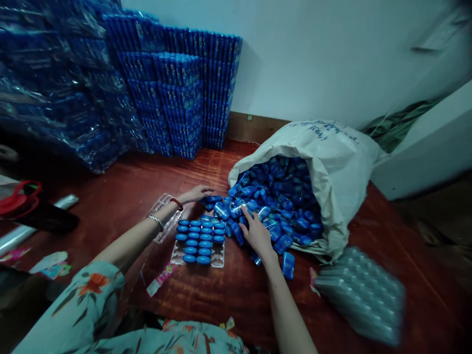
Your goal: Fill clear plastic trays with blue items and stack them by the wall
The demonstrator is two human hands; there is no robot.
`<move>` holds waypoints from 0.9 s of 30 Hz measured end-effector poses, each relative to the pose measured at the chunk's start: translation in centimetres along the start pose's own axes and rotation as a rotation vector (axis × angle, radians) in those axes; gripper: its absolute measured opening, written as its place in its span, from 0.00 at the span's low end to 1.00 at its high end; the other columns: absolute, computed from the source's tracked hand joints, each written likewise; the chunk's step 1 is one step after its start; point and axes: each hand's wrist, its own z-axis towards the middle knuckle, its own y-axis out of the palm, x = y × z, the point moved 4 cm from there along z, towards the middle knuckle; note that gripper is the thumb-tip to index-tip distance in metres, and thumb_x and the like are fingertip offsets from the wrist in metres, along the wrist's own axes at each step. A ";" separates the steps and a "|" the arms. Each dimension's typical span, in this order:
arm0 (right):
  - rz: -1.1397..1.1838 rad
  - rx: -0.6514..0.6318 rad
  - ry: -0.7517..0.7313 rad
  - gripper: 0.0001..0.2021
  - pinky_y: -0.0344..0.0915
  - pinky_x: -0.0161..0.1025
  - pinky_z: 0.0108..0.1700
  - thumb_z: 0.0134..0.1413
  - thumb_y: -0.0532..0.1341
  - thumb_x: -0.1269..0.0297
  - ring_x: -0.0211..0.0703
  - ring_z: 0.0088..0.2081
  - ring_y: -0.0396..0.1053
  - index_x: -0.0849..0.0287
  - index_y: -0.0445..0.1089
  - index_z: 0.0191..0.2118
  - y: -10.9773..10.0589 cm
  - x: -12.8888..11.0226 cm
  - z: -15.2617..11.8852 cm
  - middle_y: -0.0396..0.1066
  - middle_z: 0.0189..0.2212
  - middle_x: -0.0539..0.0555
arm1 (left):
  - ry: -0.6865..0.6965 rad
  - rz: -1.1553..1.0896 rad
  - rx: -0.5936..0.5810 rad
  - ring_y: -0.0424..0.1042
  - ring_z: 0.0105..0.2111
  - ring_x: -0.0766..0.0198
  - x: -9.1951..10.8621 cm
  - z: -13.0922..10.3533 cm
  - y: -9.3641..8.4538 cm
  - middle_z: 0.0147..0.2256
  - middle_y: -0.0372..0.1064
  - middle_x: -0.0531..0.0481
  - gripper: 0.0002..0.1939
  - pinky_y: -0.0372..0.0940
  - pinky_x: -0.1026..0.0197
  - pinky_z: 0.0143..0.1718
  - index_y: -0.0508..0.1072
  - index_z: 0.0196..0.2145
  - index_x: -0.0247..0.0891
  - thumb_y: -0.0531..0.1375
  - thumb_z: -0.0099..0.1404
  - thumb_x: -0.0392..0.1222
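Observation:
Small blue plastic containers spill in a heap from the mouth of a white sack. My right hand reaches over the near side of this heap, its thumb and forefinger apart and fingertips at the containers. At the heap's left edge, my left hand lies with fingers stretched out beside a few of them. Between my arms sits a clear moulded tray, partly filled with rows of blue containers standing on edge. Another clear tray rests partly under my left forearm.
Stacked clear trays stand at the right. Tall stacks of filled blue packs rise at the back left, beside film-wrapped ones. A dark bottle with a red lid, a film roll and pink wrapper scraps lie left.

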 end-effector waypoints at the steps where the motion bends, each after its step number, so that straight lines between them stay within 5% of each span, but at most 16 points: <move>1: -0.016 -0.025 0.005 0.29 0.66 0.39 0.42 0.61 0.50 0.58 0.49 0.49 0.68 0.44 0.40 0.65 0.1 0.0 -0.5 0.54 0.59 0.58 | 0.002 0.034 -0.004 0.69 0.46 0.54 -0.4 -0.8 -0.4 0.49 0.70 0.40 0.25 0.64 0.59 0.45 0.70 0.48 0.30 0.58 0.58 0.50; 6: -0.108 -0.128 0.047 0.25 0.66 0.40 0.39 0.62 0.50 0.59 0.49 0.45 0.70 0.42 0.48 0.64 -1.3 0.8 -1.8 0.43 0.64 0.61 | 0.037 0.232 -0.022 0.68 0.47 0.54 -1.2 -2.7 -1.0 0.50 0.68 0.40 0.26 0.62 0.60 0.45 0.67 0.51 0.32 0.61 0.55 0.42; 11: -0.237 0.004 -0.010 0.18 0.65 0.40 0.37 0.61 0.48 0.64 0.52 0.48 0.64 0.47 0.67 0.52 -3.9 -0.4 0.0 0.63 0.53 0.56 | 0.089 0.395 -0.016 0.68 0.44 0.56 -0.2 -0.9 0.1 0.47 0.68 0.43 0.19 0.61 0.63 0.43 0.72 0.46 0.38 0.60 0.56 0.37; 17: -0.288 -0.033 -0.258 0.22 0.64 0.41 0.42 0.55 0.49 0.77 0.49 0.48 0.62 0.55 0.64 0.53 -0.7 -4.2 2.5 0.66 0.48 0.60 | 0.087 0.465 0.060 0.69 0.40 0.57 0.3 0.5 0.7 0.41 0.68 0.44 0.14 0.60 0.64 0.37 0.73 0.43 0.40 0.59 0.57 0.37; 22: 0.243 0.111 -0.249 0.24 0.63 0.43 0.48 0.57 0.49 0.67 0.47 0.48 0.65 0.61 0.51 0.60 0.4 -2.0 1.4 0.64 0.50 0.60 | 0.084 0.409 0.174 0.69 0.38 0.59 1.1 -0.5 -0.4 0.36 0.70 0.45 0.08 0.61 0.64 0.37 0.73 0.36 0.35 0.55 0.61 0.37; 27: 0.870 0.118 0.076 0.30 0.67 0.43 0.36 0.56 0.52 0.51 0.46 0.32 0.71 0.60 0.49 0.60 1.9 2.0 -3.7 0.71 0.31 0.53 | 0.036 0.284 0.307 0.69 0.36 0.61 2.1 -6.2 -2.8 0.36 0.71 0.46 0.13 0.63 0.64 0.37 0.69 0.38 0.31 0.48 0.66 0.40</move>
